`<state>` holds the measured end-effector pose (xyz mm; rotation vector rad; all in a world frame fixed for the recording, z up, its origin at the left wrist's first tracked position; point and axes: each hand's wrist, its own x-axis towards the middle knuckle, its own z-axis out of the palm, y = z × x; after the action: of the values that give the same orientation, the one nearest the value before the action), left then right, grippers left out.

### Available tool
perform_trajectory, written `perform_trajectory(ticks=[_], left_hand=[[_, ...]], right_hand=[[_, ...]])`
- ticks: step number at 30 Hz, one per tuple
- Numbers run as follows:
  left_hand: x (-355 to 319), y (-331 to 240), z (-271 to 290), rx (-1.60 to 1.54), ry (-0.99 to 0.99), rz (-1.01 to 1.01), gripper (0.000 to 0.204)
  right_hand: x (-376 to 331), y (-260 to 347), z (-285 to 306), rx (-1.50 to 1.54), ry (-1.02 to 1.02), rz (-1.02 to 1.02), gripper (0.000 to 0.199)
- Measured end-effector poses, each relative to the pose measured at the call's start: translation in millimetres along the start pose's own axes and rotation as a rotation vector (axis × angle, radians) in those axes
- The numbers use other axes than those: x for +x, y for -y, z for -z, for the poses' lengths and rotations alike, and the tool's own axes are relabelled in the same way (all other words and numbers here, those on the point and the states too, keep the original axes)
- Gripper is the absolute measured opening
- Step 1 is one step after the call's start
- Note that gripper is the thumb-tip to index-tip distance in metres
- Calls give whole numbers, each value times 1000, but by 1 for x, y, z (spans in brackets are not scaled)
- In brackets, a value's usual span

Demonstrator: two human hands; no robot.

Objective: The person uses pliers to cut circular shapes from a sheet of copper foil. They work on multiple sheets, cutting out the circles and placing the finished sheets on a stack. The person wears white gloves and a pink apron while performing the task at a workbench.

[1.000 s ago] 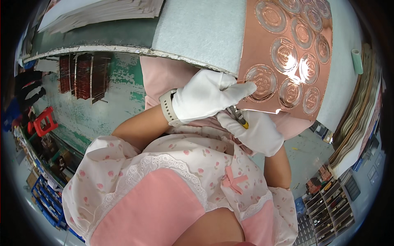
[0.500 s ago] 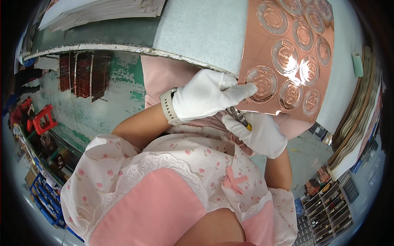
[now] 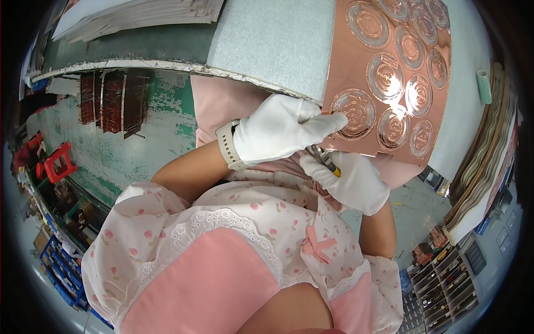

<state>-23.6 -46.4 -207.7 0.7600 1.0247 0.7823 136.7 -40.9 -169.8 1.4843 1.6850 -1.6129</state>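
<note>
A shiny copper-coloured sheet (image 3: 347, 61), embossed with several round designs, reaches over the table's near edge. My left hand (image 3: 278, 129), in a white glove, pinches its near left corner; the thumb lies on top and the other fingers are partly hidden. Just below the sheet's near edge, my white-gloved right hand (image 3: 356, 181) is closed around a pliers-like tool (image 3: 328, 160) with a grey metal head and a black-and-yellow handle. The tool's head points up and left, close to my left hand. Its jaws cannot be made out clearly.
Under the sheet lies a pale foam-like mat (image 3: 272, 42) on the table. A paper stack (image 3: 139, 16) lies at the far left, and a green roll (image 3: 484, 87) at the right. A red stool (image 3: 58, 161) and a compartment rack (image 3: 445, 292) stand on the floor.
The copper sheet has shifted very slightly left. A bright spot on its near edge is gone, and a small step shows there. Both hands keep nearly the same place.
</note>
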Motion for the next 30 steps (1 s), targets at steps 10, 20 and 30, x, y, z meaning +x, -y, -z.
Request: perform_trajectory(ticks=[10,20,30], left_hand=[[-19,5,12,410,-72,-183,25],[-16,-13,7,72,-210,133,25],[-38,11,17,-227,202,263,17]], right_hand=[[11,1,-17,92,-230,344,38],[10,-17,-34,346,-42,211,45],[14,-9,-47,482,-156,529,36]])
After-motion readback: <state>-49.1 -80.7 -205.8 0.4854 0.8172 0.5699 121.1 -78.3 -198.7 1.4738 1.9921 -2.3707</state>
